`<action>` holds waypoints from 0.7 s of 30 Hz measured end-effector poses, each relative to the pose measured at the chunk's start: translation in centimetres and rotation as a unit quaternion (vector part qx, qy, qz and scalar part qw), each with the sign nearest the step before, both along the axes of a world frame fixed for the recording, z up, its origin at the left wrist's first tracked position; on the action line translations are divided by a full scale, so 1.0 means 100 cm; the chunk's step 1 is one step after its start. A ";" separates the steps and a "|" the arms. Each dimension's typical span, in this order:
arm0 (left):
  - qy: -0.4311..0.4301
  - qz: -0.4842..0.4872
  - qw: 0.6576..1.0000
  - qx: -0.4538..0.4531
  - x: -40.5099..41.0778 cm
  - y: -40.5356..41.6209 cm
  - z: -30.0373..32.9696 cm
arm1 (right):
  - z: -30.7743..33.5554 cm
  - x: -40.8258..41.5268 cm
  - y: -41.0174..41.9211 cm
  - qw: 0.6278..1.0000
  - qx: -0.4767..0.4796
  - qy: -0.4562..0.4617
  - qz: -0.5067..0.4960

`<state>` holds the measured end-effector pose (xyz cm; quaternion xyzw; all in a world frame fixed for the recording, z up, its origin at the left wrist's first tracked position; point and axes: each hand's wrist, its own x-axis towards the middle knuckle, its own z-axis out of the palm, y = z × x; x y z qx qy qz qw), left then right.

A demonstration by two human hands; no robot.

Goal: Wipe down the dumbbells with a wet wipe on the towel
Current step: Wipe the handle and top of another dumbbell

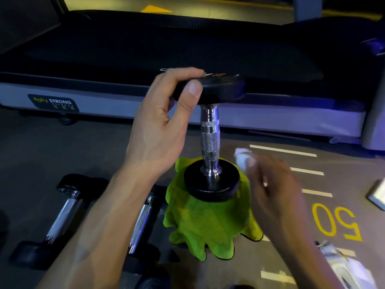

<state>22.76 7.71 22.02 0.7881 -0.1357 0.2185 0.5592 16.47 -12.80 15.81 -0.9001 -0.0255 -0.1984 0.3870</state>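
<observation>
A dumbbell (pixel 209 138) stands upright on a crumpled green towel (pixel 206 224) on a gym floor (pixel 93 142), its lower black head pressing into the cloth, its knurled chrome grip rising toward twelve o'clock; the left hand (pixel 160 126) steadies it from nine o'clock, thumb on the rim of the upper head and fingers curled over its top edge, pinching that head; the right hand (pixel 277 195), blurred, is at three o'clock of the lower head, its fingers gathered round a white wipe (pixel 243 158) that sticks out toward the chrome grip at about eleven o'clock of the hand; whether the wipe touches the metal cannot be told through the blur; two more dumbbells lie on their sides on the floor at eight o'clock of the towel, one (pixel 62 215) farther out, the other (pixel 141 224) just beside the cloth and partly hidden by the left forearm; a treadmill (pixel 187 51) runs across the frame beyond the standing dumbbell at twelve o'clock, its side rail carrying a label reading BODY STRONG; yellow figures 50 (pixel 335 222) are painted on the floor at three o'clock of the towel, beside short white dashes; a crinkled silvery packet (pixel 337 259) lies at five o'clock, near the right forearm; a pale flat object at the right edge is too cropped to identify.
</observation>
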 end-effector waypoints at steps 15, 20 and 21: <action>0.008 0.023 1.000 -0.005 0.006 -0.001 0.000 | 0.004 0.004 0.037 0.999 -0.015 -0.023 0.032; 0.006 0.019 1.000 0.009 0.003 -0.004 0.003 | 0.037 0.043 0.049 0.990 -0.013 -0.136 0.026; 0.007 0.017 1.000 0.015 0.003 -0.005 0.003 | 0.041 0.052 0.052 0.988 0.010 -0.153 0.021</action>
